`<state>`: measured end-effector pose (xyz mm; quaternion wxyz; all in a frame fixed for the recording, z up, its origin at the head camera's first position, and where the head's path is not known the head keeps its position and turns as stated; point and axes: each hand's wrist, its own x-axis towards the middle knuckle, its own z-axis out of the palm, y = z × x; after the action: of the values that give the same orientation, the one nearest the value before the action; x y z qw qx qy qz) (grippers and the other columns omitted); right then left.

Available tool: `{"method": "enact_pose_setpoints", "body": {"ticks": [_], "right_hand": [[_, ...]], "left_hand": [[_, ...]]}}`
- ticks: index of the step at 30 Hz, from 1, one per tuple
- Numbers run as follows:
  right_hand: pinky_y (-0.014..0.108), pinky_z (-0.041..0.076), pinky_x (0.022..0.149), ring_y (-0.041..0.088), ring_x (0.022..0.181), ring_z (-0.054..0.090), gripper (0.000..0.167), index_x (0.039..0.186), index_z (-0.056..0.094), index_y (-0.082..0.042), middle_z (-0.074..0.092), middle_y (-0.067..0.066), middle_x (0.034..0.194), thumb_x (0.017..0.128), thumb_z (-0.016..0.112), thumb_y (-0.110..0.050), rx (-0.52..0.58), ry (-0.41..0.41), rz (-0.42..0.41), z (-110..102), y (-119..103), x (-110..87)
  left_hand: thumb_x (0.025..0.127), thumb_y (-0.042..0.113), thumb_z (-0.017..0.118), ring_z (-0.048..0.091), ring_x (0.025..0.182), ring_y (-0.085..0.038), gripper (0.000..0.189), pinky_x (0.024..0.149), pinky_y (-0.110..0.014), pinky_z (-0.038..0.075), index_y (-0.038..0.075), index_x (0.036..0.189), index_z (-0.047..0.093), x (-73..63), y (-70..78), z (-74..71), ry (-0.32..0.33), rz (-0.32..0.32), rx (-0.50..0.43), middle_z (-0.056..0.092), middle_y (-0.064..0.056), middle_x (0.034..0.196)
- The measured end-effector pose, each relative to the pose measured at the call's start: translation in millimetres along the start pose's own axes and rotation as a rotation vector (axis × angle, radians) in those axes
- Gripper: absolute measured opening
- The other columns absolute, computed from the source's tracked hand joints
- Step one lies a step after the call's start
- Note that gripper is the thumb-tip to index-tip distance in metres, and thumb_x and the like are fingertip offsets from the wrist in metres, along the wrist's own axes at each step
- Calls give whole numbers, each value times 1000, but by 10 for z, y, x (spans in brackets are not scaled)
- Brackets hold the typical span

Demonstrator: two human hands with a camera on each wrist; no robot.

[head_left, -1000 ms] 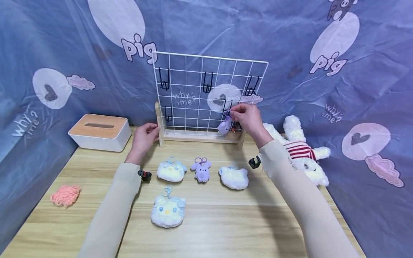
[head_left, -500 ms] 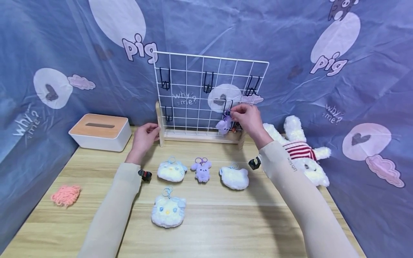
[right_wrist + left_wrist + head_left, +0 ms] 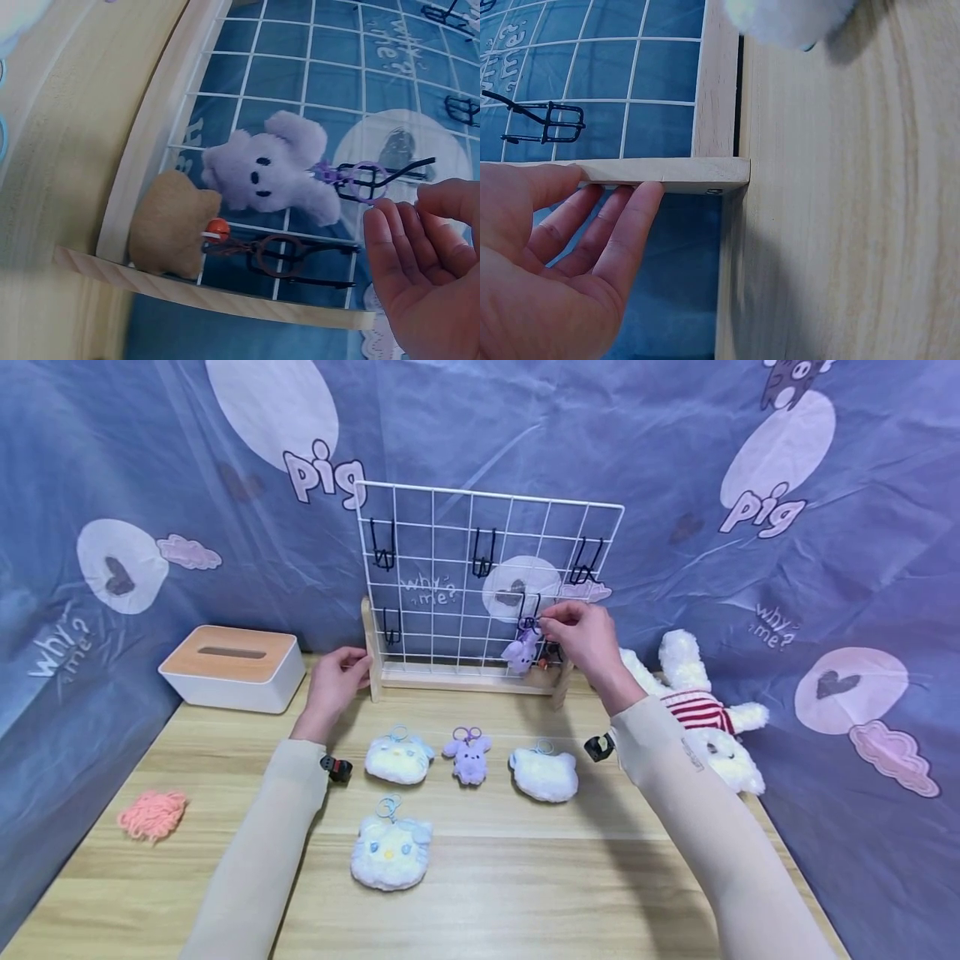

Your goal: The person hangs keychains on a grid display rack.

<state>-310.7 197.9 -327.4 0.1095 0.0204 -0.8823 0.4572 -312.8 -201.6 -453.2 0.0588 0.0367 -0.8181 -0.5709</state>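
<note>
My left hand (image 3: 333, 687) pinches the left wooden upright (image 3: 667, 171) of a white wire grid rack (image 3: 471, 492), thumb on one side and fingers on the other. A purple plush keychain (image 3: 259, 169) hangs by its purple ring (image 3: 367, 182) from a black hook (image 3: 409, 171) low on the grid's right side. Just beside that ring is my right hand (image 3: 588, 642), fingers loosely bent with nothing between them. Next to the purple plush, a brown plush keychain (image 3: 169, 225) with an orange bell (image 3: 217, 229) hangs on another hook; in the head view it is mostly hidden.
Several plush keychains lie on the table: white ones (image 3: 397, 758) (image 3: 543, 774) (image 3: 390, 852) and a purple one (image 3: 470, 762). A tissue box (image 3: 232, 668) and pink yarn (image 3: 152, 816) are at left, a white stuffed toy (image 3: 701, 714) at right. More black hooks (image 3: 483, 553) hang on the grid.
My right hand has let go of the purple keychain's ring and drawn slightly right, leaving the keychain hanging on the hook. My left hand has stayed on the upright.
</note>
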Motion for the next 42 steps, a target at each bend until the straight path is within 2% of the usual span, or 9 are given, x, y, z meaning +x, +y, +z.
{"method": "enact_pose_setpoints", "body": {"ticks": [6,12,17,20,23,29,34,42], "right_hand": [[17,53,80,3,86,66,22,118,85,-9,83,7,104,103,80,-24,-46,30,-55,-51,-80,-107],[13,55,81,2,89,68,22,119,85,-9,83,12,111,103,80,-23,-43,11,-86,-80,-218,-223],[11,57,81,-3,88,70,20,120,85,-10,85,15,116,104,81,-21,-28,-8,-128,-59,-367,-322],[12,57,78,-1,87,70,19,118,85,-10,85,13,113,103,82,-22,-23,-20,-152,-34,-423,-377],[13,56,73,3,85,69,17,116,85,-10,85,12,110,104,83,-21,-13,-41,-170,-4,-451,-440],[13,57,72,11,89,72,15,116,85,-10,85,12,110,104,82,-19,-9,-102,-183,117,-482,-570],[17,59,73,17,91,75,13,114,84,-11,85,9,107,103,83,-19,-48,-166,-209,268,-482,-703],[20,64,77,17,91,77,13,112,85,-9,85,9,108,102,84,-16,-20,-235,-237,491,-454,-894]], "left_hand": [[115,17,64,77,114,-39,36,96,-32,73,-6,142,68,7,-3,1,-4,7,2,70,-26,130],[115,17,64,77,117,-43,37,103,-43,71,-8,143,67,19,-6,18,-10,14,3,70,-28,130],[116,18,63,77,117,-41,37,100,-37,72,-6,143,67,19,5,9,-13,9,3,70,-27,130],[116,18,63,76,117,-41,37,97,-32,73,-6,143,67,20,5,5,-12,9,7,69,-27,129],[116,18,63,76,117,-43,37,98,-35,72,-6,144,67,17,1,7,-14,10,10,69,-27,130],[116,18,63,77,118,-43,38,102,-41,72,-7,144,67,9,7,14,-16,8,0,69,-28,132],[116,18,63,77,117,-42,38,100,-37,72,-6,145,67,0,7,8,-16,3,10,70,-27,132],[115,18,64,77,110,-34,37,92,-25,72,-6,143,68,-14,-9,-20,-10,5,12,71,-26,129]]}}
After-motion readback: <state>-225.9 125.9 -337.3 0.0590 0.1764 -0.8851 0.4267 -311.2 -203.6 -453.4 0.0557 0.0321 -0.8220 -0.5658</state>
